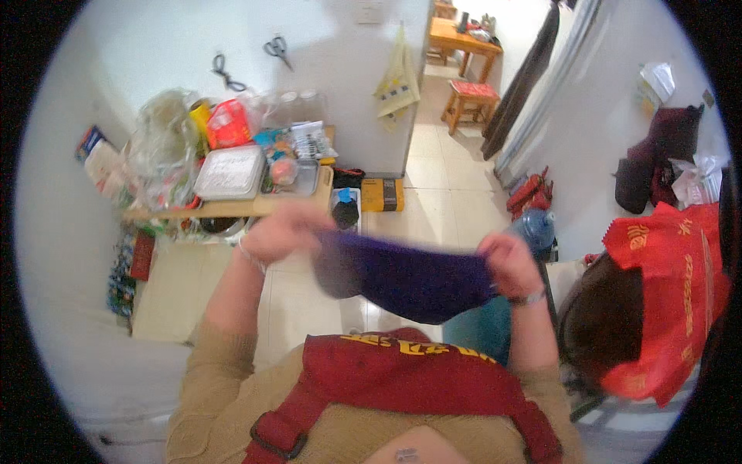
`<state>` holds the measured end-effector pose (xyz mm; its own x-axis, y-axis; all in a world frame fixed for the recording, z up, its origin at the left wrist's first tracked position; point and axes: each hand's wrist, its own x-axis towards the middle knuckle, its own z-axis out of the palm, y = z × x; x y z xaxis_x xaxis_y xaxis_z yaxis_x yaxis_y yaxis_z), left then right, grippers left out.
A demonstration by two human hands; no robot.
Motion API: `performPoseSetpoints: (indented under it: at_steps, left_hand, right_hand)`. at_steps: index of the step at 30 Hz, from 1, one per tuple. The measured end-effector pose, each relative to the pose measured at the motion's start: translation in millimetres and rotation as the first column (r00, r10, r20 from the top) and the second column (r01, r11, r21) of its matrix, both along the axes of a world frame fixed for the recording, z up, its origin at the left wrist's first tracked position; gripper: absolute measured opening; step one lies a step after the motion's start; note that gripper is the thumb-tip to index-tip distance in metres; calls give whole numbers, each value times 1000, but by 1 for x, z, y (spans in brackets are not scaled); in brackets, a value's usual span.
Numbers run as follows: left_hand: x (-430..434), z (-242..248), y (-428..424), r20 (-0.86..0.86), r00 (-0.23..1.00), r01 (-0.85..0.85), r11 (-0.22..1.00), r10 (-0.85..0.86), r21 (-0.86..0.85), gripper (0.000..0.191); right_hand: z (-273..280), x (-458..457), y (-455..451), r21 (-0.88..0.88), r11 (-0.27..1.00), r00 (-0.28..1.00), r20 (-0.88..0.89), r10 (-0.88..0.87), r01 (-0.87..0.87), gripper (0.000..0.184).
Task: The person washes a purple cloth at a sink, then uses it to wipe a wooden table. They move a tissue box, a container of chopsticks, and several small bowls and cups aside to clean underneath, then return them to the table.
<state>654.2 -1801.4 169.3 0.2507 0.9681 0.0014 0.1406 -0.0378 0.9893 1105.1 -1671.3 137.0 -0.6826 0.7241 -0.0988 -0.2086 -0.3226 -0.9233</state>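
Observation:
A dark purple cloth item [406, 278] is stretched between my two hands, out in front of my chest. My left hand [287, 232], blurred, grips its left end, where the fabric looks greyish. At the other end my right hand [510, 264] holds the upper corner in closed fingers. Below the cloth is the dark red apron [406, 377] with yellow lettering that I wear over a tan knitted top. What kind of garment or cloth it is, I cannot tell.
At left, a wooden table [232, 207] holds a white lidded container [230, 172] and plastic bags. Scissors [279, 52] and a towel [397, 87] hang on the wall. A blue water bottle [534, 229] and red cloth [684, 301] are at right. A stool [472, 95] stands beyond the doorway.

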Motion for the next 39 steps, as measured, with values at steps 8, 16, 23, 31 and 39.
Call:
performPoseSetpoints:
  at_steps: [8, 16, 23, 31, 39]
  left_hand:
    - [89, -132, 220, 897, 403, 341, 880, 181, -330, 98]
    - [45, -83, 485, -628, 460, -624, 731, 628, 274, 55]
    - [-46, 9, 720, -168, -20, -603, 122, 986, 789, 70]
    - [11, -22, 820, -54, -74, -261, 33, 996, 965, 49]
    - [150, -128, 1067, -93, 638, -767, 642, 765, 19, 49]
  right_hand:
    - [-84, -50, 166, -531, 806, 676, -697, -240, -261, 97]
    - [-57, -37, 392, -578, 805, 857, -476, -199, -134, 103]
    - [-46, -18, 537, -479, 878, 871, -435, -229, -8, 95]
    - [-74, -6, 728, -491, 869, 863, -411, -294, 62, 89]
    - [5, -53, 962, -353, 934, 883, -423, -200, 43, 92]
